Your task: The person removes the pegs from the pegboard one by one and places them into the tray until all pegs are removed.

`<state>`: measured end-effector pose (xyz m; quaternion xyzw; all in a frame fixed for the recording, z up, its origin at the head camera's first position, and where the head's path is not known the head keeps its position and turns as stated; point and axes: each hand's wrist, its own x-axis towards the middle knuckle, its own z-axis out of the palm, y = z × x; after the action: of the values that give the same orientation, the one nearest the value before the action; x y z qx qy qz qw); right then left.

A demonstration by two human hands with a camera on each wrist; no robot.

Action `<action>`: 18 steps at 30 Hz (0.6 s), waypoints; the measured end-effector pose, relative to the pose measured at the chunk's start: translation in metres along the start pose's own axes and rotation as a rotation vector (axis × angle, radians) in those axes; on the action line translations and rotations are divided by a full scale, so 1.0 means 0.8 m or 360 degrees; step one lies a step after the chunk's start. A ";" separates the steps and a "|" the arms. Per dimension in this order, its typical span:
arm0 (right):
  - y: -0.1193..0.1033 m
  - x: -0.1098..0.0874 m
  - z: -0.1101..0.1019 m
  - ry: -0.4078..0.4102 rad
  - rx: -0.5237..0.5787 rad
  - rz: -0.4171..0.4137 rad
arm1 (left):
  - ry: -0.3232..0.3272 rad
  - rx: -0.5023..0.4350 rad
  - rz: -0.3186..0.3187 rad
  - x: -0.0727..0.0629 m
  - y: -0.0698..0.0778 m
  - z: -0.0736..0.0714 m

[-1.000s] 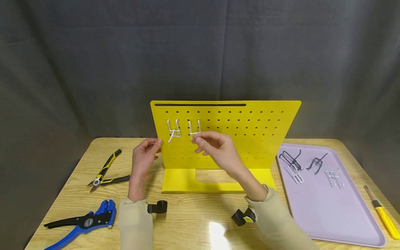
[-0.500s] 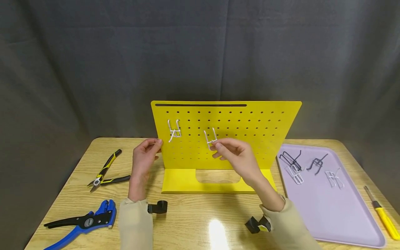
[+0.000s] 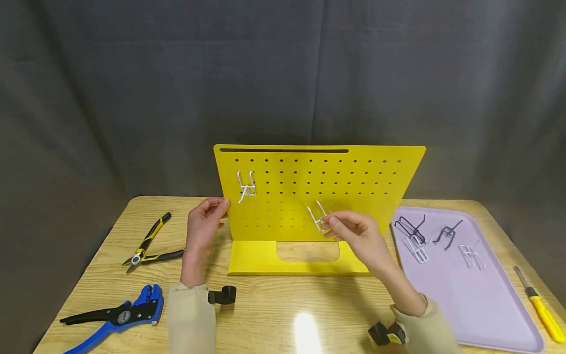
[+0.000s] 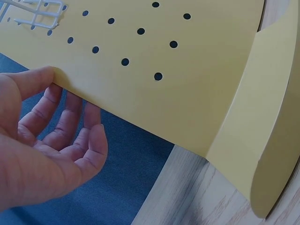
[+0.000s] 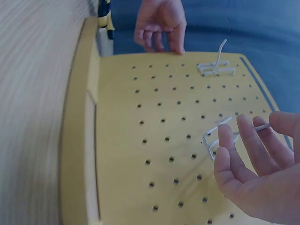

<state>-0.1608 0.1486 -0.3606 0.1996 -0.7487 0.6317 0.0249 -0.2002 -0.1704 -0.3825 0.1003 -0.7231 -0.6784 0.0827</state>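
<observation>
A yellow pegboard (image 3: 353, 211) stands upright on its base on the wooden table. My left hand (image 3: 204, 223) pinches its left edge, thumb on the front and fingers behind, as the left wrist view shows (image 4: 56, 136). My right hand (image 3: 358, 241) pinches a white wire pegboard hook (image 3: 316, 219) by its prong, in front of the board's lower middle. Its two prongs point up and left, apart from the holes. In the right wrist view the hook's frame (image 5: 209, 140) shows beyond the fingers (image 5: 251, 150). Another white hook (image 3: 246, 189) hangs at the board's upper left.
On the right, a lilac tray (image 3: 477, 305) holds black hooks (image 3: 448, 234) and white hooks (image 3: 472, 255). Beside it lies a yellow-handled screwdriver (image 3: 541, 309). Diagonal cutters (image 3: 150, 241) and a blue wire stripper (image 3: 124, 314) lie on the left. A dark curtain (image 3: 283, 73) hangs behind.
My right hand has drawn the white hook away from the upper-left holes beside the hanging one, moving it right and down. My left hand keeps its place on the board's edge.
</observation>
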 end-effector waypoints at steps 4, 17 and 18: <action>0.011 -0.011 -0.013 -0.0012 -0.0097 0.0034 | -0.0011 0.0000 0.0007 0.000 0.001 0.000; 0.037 -0.046 -0.059 0.0026 -0.0302 0.0128 | -0.0014 -0.0014 0.0010 -0.001 0.001 0.000; 0.037 -0.048 -0.063 0.0036 -0.0320 0.0135 | -0.0010 -0.0013 0.0013 -0.001 0.001 0.000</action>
<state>-0.1464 0.2106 -0.3895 0.1571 -0.8158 0.5560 0.0264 -0.1992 -0.1700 -0.3818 0.0948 -0.7209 -0.6814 0.0838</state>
